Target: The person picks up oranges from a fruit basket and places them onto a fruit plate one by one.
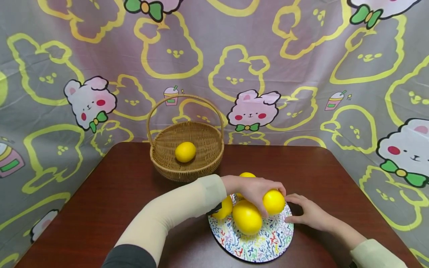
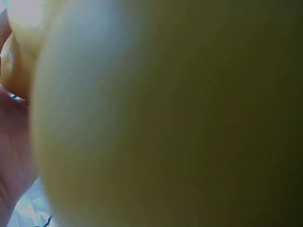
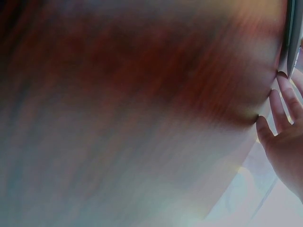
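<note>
My left hand (image 1: 256, 190) reaches across over the round patterned plate (image 1: 256, 247) and grips a yellow lemon (image 1: 274, 202) near the plate's right side. A larger lemon (image 1: 247, 217) lies just below that hand, another lemon (image 1: 225, 208) sits by the left wrist, and a lemon (image 1: 247, 175) behind is partly hidden by the hand. In the left wrist view, a blurred lemon (image 2: 165, 113) fills most of the picture. At the plate's right rim is my right hand (image 1: 310, 214), its fingers spread and fairly straight, fingertips right at the edge.
A wicker basket (image 1: 187, 175) with a tall handle stands at the back left of the brown table (image 1: 117, 193), holding one lemon (image 1: 185, 152). A patterned cloth (image 1: 207, 48) hangs behind and at both sides.
</note>
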`<state>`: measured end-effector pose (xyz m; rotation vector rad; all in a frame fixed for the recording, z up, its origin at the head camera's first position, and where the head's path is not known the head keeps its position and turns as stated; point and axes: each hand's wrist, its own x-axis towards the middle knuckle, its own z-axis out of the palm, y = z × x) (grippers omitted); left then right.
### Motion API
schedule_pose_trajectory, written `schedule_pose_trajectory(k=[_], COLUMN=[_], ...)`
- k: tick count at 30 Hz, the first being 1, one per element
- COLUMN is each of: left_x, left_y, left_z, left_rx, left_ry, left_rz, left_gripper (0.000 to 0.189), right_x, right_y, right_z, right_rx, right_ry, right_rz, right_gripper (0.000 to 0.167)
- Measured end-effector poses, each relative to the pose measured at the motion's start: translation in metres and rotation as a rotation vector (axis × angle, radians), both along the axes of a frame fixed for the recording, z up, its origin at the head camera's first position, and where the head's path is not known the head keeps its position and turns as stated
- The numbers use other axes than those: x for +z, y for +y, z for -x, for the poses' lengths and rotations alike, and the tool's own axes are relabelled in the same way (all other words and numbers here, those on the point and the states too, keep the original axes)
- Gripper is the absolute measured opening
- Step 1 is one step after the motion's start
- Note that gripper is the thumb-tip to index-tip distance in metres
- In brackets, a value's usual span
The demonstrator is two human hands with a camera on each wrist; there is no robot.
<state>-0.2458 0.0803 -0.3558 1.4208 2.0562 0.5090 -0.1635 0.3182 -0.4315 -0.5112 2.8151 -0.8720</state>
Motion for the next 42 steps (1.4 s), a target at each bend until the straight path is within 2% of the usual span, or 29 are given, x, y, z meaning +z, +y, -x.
schedule_pose_trajectory(k=[11, 20, 29, 42], left_x=[-0.006, -0.007, 0.0, 0.006], left_y=[0.003, 0.005, 0.002, -0.008], left_z=[-0.001, -0.002, 0.0, 0.006], left_rx=[0.017, 0.024, 0.034, 0.046], left_ry=[0.055, 0.001, 0.091, 0.087], left_rz=[0.074, 0.093, 0.127, 0.071], left_gripper=[0.075, 0.077, 0.073, 0.072], right_x=[-0.001, -0.001, 0.001, 0.001], right_y=[0.0, 0.0, 0.0, 0.0], right_z=[0.001, 0.002, 0.0, 0.0], right_rx=[0.001, 0.021, 0.036, 0.043], right_ry=[0.012, 0.033, 0.04, 0.006], right_rz=[-0.009, -0.001, 0.012, 0.025], right_gripper=[0.07, 0.068, 0.063, 0.064])
